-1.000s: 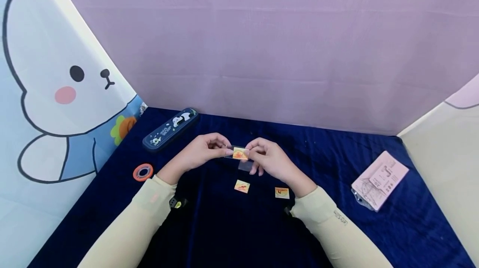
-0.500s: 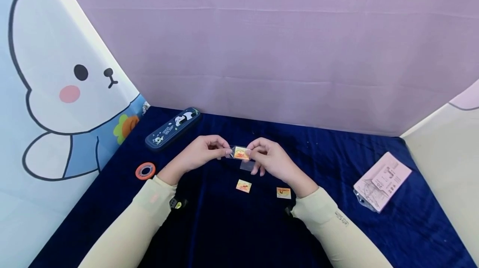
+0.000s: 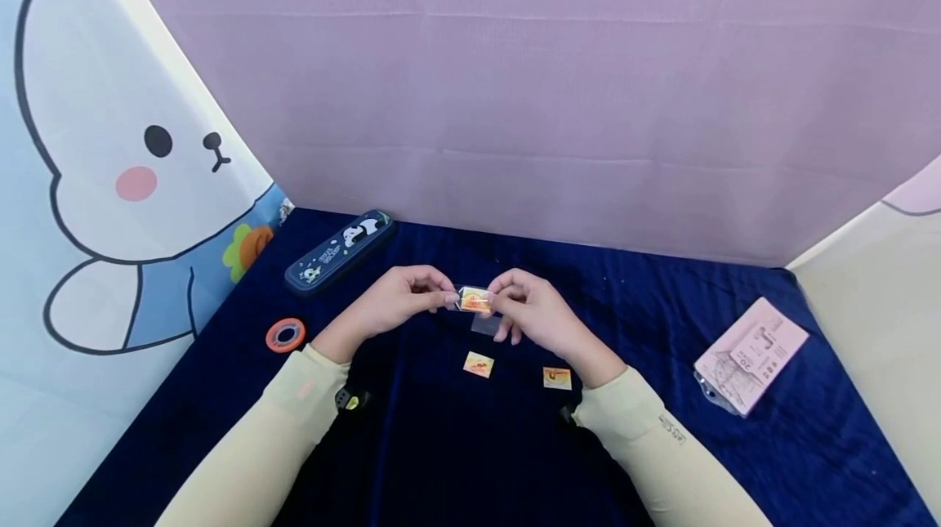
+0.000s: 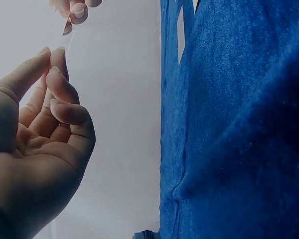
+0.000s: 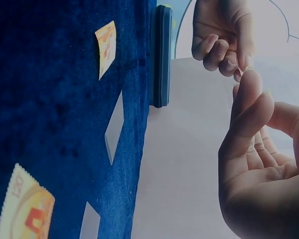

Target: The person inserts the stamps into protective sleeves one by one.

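Observation:
A small yellow-orange stamp (image 3: 474,300) in a clear sleeve (image 3: 454,299) is held up between both hands. My left hand (image 3: 400,298) pinches the sleeve's left end between thumb and fingers; my right hand (image 3: 532,310) pinches its right end. Below them on the blue cloth lie two more stamps, one in the middle (image 3: 479,364) and one to the right (image 3: 557,378). A pale translucent piece (image 3: 485,323) lies just under the held stamp, beside the right fingers. The right wrist view shows a stamp with a perforated edge (image 5: 27,204) and two pale pieces on the cloth.
A dark blue panda case (image 3: 340,252) lies at the back left, with an orange ring-shaped roll (image 3: 285,335) nearer. At the right is a pink pack (image 3: 751,357) with a clear end. Purple fabric (image 3: 544,102) hangs behind the blue cloth (image 3: 441,445).
The held stamp has shifted slightly right relative to my left fingertips, with more of the clear sleeve showing there. Both hands keep their pinch. The camera view has shifted slightly.

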A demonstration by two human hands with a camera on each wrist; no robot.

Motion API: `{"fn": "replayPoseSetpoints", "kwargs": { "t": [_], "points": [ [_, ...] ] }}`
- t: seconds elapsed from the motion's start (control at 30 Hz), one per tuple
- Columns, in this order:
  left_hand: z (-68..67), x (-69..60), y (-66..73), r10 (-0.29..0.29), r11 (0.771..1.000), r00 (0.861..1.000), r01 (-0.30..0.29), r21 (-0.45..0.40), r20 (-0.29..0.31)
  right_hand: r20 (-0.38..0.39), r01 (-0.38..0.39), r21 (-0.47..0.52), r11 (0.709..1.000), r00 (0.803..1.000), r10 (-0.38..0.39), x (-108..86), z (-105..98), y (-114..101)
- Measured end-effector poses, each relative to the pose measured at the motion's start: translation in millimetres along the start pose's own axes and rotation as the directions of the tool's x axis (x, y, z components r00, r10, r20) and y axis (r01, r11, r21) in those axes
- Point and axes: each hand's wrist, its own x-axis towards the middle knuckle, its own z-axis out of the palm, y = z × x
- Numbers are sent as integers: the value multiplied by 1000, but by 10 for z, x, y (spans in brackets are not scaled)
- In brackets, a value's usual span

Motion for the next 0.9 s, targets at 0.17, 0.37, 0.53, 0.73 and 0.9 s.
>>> {"fn": "replayPoseSetpoints", "kwargs": {
  "t": [0.17, 0.37, 0.53, 0.73, 0.9],
  "points": [
    [37, -1, 5, 12, 1000, 1000, -12, -22, -10, 2, 2, -6, 1000, 1000, -2, -6, -3, 3],
    [85, -10, -3, 18, 998, 1000, -20, -57, -22, -6, -7, -1, 1000, 1000, 7, -14, -8, 26],
    [91, -13, -8, 18, 998, 999, -20, -66, -27, -8, -12, 22, 1000, 1000, 12, -13, -11, 37],
    [88, 1, 5, 17, 998, 999, -19, -64, -39, 12, -6, 63, 998, 1000, 6, -11, -29, 30],
    [95, 12, 25, 15, 998, 999, -18, -57, -51, 16, 3, 67, 998, 1000, -4, -11, -50, 38]
  ]
}}
